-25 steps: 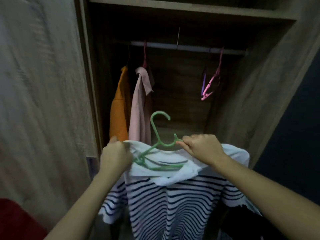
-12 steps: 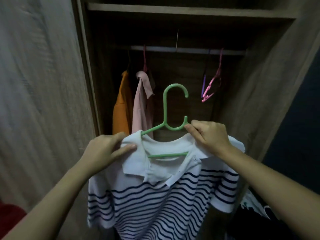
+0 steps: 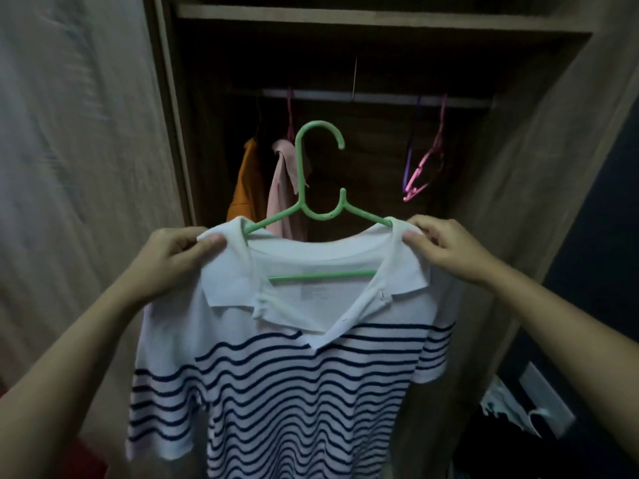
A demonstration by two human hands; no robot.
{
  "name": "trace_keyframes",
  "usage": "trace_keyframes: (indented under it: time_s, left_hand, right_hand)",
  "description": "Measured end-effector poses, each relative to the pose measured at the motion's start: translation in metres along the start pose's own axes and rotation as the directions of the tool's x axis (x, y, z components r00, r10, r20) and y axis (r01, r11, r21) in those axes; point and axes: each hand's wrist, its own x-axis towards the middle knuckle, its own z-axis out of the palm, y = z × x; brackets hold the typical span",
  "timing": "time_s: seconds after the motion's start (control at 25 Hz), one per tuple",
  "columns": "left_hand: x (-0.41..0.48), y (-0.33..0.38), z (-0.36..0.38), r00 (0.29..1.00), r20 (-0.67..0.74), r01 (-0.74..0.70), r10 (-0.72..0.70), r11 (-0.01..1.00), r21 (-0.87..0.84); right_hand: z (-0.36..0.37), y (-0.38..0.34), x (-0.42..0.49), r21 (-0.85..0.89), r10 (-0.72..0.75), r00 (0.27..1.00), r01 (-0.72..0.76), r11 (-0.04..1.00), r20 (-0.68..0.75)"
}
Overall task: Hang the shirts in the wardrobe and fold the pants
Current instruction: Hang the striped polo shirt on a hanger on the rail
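Striped shirt (image 3: 311, 375) on a green hanger (image 3: 300, 174), held up before the open wardrobe (image 3: 345, 15). The left hand (image 3: 173, 257) and right hand (image 3: 446, 250) each pinch a shoulder of the shirt beside the collar, thumb and fingers curled over the cloth at either end of the hanger. The two hands are level and about equally near the rod (image 3: 380, 97). The rod lies above and beyond the hook, deeper in the wardrobe. It runs left to right, parallel to the hanger's long axis, and the hook's mouth opens to the right. An orange shirt (image 3: 243, 188) and a pink shirt (image 3: 283, 202) hang at the rod's left, and empty pink hangers (image 3: 423, 174) at its right. The bare stretch between them is the likely landing place. A thin strand (image 3: 354, 77) crosses the rod there; what it is cannot be told.
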Motion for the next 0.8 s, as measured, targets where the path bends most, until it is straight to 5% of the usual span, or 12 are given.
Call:
trace_keyframes:
  time_s: [0.28, 0.56, 0.64, 0.68, 0.8]
  left_hand:
    - [0.030, 0.000, -0.043, 0.993, 0.120, -0.002, -0.008, 0.996, 0.086]
    - [0.006, 0.016, -0.013, 0.983, -0.179, -0.036, 0.035, 0.999, -0.003]
    - [0.000, 0.028, -0.002, 0.973, -0.225, -0.027, 0.049, 0.994, 0.102]
    - [-0.003, 0.035, 0.003, 0.967, -0.243, -0.029, 0.071, 0.985, 0.172]
    - [-0.001, 0.057, 0.019, 0.960, -0.263, -0.015, 0.091, 0.961, 0.276]
  right_hand:
    - [-0.006, 0.000, 0.013, 0.029, 0.091, 0.968, -0.086, 0.996, -0.236]
    - [0.004, -0.038, 0.021, -0.316, -0.063, 0.927, -0.062, 0.947, -0.371]
    - [0.019, -0.068, 0.026, -0.029, -0.001, 0.951, -0.008, 1.000, -0.308]
    - [0.028, -0.084, 0.028, 0.212, 0.098, 0.981, -0.062, 0.975, -0.169]
    - [0.051, -0.115, 0.048, 0.687, 0.214, 0.931, -0.364, 0.629, 0.297]
